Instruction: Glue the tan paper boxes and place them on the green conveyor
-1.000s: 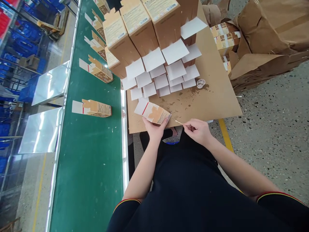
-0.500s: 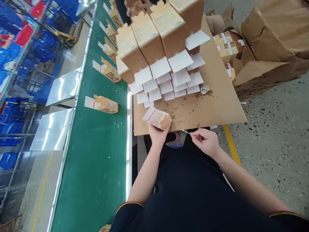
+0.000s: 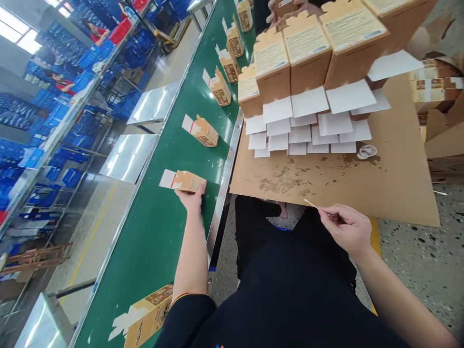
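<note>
A right hand (image 3: 346, 226) hides one end of a white-tipped stick (image 3: 311, 203) while the left hand (image 3: 191, 199) covers part of a held carton (image 3: 190, 181); picture edges crop a co-worker (image 3: 271, 13) above and a second carton (image 3: 144, 321) below. Fine print on stacked cartons (image 3: 306, 43) is illegible.

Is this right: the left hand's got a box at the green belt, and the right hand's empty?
No: the head view shows the right hand holding a thin white-tipped stick. The left hand does have a box at the green belt.

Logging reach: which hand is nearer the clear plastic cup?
Right. The right hand is nearside of the clear cup; the left hand is far left of it, over the green conveyor belt.
</note>
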A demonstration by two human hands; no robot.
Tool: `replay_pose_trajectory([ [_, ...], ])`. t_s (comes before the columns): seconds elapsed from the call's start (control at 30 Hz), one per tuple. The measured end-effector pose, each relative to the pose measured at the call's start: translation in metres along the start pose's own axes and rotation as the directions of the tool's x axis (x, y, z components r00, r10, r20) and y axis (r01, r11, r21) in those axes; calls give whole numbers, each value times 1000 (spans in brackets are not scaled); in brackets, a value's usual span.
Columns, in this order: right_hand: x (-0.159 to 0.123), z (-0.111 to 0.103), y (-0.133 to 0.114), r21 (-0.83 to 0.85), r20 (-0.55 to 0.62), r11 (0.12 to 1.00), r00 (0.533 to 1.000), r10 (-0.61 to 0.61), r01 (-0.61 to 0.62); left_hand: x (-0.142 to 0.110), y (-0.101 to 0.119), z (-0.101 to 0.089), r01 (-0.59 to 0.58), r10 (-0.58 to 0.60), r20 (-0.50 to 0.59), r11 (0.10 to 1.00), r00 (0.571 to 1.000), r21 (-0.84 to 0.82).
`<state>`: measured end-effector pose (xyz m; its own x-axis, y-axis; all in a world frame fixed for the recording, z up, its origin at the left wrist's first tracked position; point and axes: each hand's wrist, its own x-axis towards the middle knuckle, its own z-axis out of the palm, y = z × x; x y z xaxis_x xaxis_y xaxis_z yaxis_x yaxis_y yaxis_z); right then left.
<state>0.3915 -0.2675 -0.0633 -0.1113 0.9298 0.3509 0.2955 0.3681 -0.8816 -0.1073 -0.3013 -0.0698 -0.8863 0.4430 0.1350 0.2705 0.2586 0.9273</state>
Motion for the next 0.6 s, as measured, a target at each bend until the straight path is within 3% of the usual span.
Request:
replay_pose_trajectory([
  [0.3, -1, 7, -4, -18, 52, 999, 998, -26, 27, 12, -8, 22, -28, 25, 25, 991, 999, 127],
  [0.4, 3, 3, -3, -22, 49, 1000, 999, -14, 15, 5, -7, 25, -18, 11, 43, 987, 999, 159],
  [0.5, 2, -18, 2, -86, -21, 996, 1000, 10, -11, -23, -7, 17, -43, 65, -122, 984, 990, 171],
  [0.6, -5, -44, 10, -156, -144, 987, 989, 18, -41, -48, 5, 13, -222, 247, -239, 967, 939, 126],
])
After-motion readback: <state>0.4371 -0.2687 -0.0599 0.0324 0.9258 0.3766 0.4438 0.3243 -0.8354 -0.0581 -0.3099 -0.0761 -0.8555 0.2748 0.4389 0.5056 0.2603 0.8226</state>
